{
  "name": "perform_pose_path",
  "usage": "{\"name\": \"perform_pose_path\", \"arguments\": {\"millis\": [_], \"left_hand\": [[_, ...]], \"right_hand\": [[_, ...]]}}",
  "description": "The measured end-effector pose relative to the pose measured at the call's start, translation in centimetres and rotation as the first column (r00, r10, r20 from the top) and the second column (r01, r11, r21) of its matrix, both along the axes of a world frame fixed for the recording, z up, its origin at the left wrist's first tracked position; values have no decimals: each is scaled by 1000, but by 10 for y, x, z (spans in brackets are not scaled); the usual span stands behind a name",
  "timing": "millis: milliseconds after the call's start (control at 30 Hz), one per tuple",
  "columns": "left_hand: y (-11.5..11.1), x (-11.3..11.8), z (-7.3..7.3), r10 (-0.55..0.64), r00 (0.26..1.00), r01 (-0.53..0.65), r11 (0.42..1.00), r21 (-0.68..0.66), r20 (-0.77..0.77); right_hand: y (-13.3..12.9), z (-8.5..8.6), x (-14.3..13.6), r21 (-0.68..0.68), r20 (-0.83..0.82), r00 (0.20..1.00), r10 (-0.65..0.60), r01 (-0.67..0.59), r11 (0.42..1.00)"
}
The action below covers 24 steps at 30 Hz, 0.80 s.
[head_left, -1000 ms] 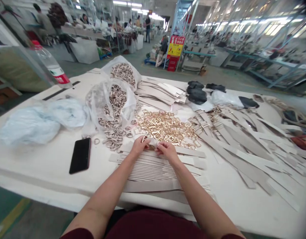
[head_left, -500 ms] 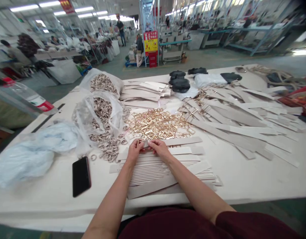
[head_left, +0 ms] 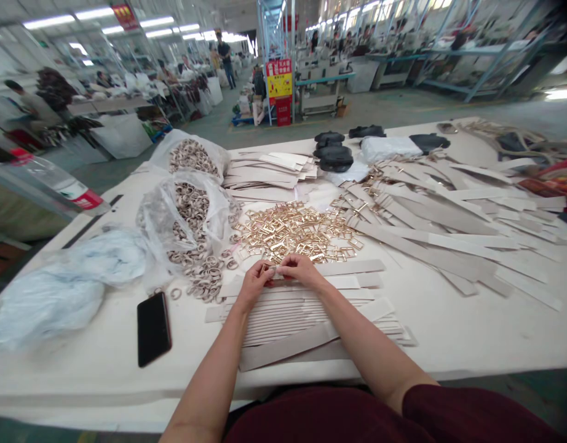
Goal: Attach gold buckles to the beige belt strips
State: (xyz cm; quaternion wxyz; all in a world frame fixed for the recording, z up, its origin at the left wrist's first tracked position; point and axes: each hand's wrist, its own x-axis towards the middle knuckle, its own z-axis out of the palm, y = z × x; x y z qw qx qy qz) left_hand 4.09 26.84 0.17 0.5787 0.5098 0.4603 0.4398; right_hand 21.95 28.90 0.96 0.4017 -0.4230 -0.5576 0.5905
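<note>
Both my hands meet over a row of grey straps, fingers pinched close together. My left hand (head_left: 256,286) is closed on the end of a grey strap (head_left: 355,267); a small gold-brown bit, perhaps a buckle, shows at its fingertips. My right hand (head_left: 301,271) pinches the same strap, whose long part runs out to the right behind the wrist. Fingers hide most of what is held. Just beyond lies a heap of gold buckles (head_left: 293,231). Under my forearms, more straps (head_left: 283,323) lie side by side.
Left of the buckles, plastic bags (head_left: 149,212) spill grey strap loops (head_left: 205,277). A phone (head_left: 153,329) lies near the front left, by a pale blue plastic bundle (head_left: 48,301). Straps with buckles (head_left: 431,227) spread to the right. Black items (head_left: 334,159) sit at the back.
My hands have shifted slightly and the right fingers now curl closer to the left ones over the strap end. The view has moved a little.
</note>
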Motion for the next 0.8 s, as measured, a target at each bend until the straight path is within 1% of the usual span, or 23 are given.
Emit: {"name": "perform_pose_path", "arguments": {"millis": [33, 100, 133, 167, 200, 267, 333, 400, 500, 567, 633, 700, 800], "left_hand": [[0, 0, 0, 1, 1000, -1, 1000, -3, 8], [0, -1, -1, 24, 999, -23, 1000, -12, 31], [0, -1, -2, 52, 998, -51, 999, -13, 45], [1, -1, -2, 89, 994, -88, 996, -13, 61], [1, -1, -3, 128, 989, -127, 992, -15, 78], [2, -2, -4, 188, 976, -186, 982, -27, 111], [2, -2, -6, 218, 965, -214, 976, -44, 144], [2, -2, -6, 227, 960, -223, 974, -44, 165], [1, -1, -7, 234, 958, -234, 972, -21, 164], [1, -1, -7, 254, 951, -255, 967, -14, 175], [0, -2, -7, 267, 944, -269, 963, -18, 192], [0, -2, -8, 253, 948, -252, 967, -27, 195], [-1, -3, -8, 202, 965, -198, 979, -37, 170]], "right_hand": [[0, 2, -1, 51, 35, 999, -15, 13, 999], [-2, 5, -6, 171, 117, 989, -89, 68, 983], [-4, 6, -10, 197, 137, 982, -130, 101, 975], [-6, 6, -14, 185, 135, 978, -158, 132, 974], [-8, 6, -18, 131, 107, 979, -173, 159, 979], [-12, 3, -28, -33, -9, 984, -178, 178, 983], [-15, -1, -37, -145, -115, 974, -195, 178, 973], [-18, -3, -45, -168, -145, 963, -229, 204, 964], [-25, -3, -55, -122, -100, 956, -277, 264, 957], [-29, -1, -58, -99, -99, 960, -263, 253, 962], [-30, 0, -56, -108, -122, 970, -209, 196, 975], [-27, 1, -50, -104, -124, 977, -171, 159, 982], [-19, 1, -39, -68, -80, 988, -129, 124, 990]]}}
